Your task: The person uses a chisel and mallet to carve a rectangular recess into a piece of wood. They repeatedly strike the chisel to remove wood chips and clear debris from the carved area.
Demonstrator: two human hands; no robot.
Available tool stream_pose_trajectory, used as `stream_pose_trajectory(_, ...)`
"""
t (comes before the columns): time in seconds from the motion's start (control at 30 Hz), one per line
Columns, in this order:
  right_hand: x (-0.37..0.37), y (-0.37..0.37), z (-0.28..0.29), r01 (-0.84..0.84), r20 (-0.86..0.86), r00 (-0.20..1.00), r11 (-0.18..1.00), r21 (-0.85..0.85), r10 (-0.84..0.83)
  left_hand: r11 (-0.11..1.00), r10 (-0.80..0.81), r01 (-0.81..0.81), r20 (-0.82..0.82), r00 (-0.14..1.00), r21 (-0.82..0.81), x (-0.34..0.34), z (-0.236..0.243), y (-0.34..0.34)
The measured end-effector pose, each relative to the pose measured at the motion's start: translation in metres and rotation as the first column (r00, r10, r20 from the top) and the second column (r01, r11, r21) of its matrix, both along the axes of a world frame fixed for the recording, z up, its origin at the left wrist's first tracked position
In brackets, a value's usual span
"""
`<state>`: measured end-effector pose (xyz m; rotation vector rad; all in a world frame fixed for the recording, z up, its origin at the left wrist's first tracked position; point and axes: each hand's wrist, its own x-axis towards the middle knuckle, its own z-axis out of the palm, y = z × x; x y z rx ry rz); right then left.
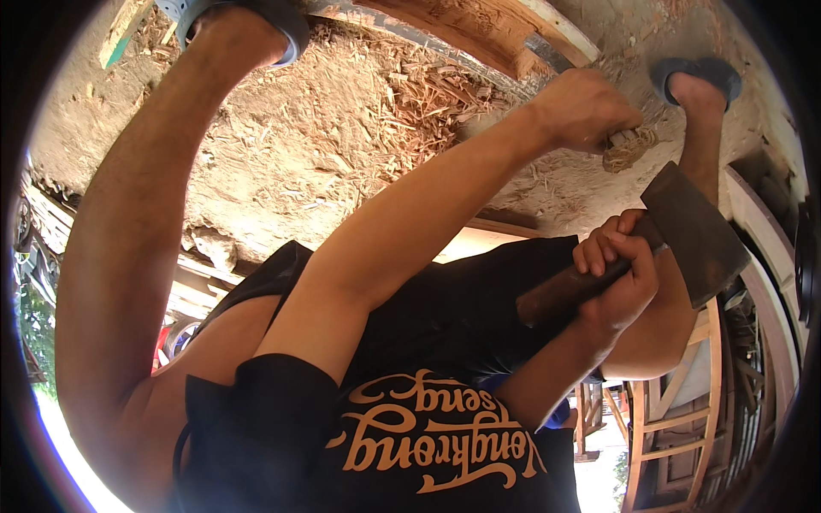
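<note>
My left hand (590, 111) is wrapped round a chisel, whose frayed wooden handle end (630, 150) sticks out beside the little-finger side. On the other side of that fist, the chisel's grey blade (547, 53) lies against a hollowed piece of wood (479, 32) at the top of the view. Closer to my body, my right hand (620, 269) is closed round the dark wooden handle of a mallet (697, 235). The mallet's broad, dark block head is raised a short way from the frayed handle end, apart from it.
Wood chips (436, 103) are strewn over the bare dirt ground (282, 128). My sandalled feet are planted on either side of the wood. A wooden frame with slats (676, 423) and stacked boards (765, 274) stand at the right. A piece of timber (128, 30) lies at the top left.
</note>
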<state>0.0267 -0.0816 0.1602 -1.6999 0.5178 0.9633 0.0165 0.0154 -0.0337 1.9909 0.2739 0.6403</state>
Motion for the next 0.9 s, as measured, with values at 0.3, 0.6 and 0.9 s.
stream_pose_trajectory(0.3,-0.004,0.005,-0.008,0.024,0.201,0.979,0.998,0.05,-0.034,0.995,-0.06,0.059,-0.016,0.998,-0.083,0.004,0.002,0.002)
stream_pose_trajectory(0.6,-0.007,-0.013,-0.048,0.004,0.001,1.0,0.998,-0.06,-0.004,0.992,-0.126,0.119,-0.204,0.971,-0.046,0.009,0.003,0.006)
stream_pose_trajectory(0.9,0.003,-0.003,-0.049,0.01,-0.038,0.999,1.0,-0.028,-0.011,0.997,-0.074,0.078,-0.205,0.976,0.012,0.009,-0.007,0.0)
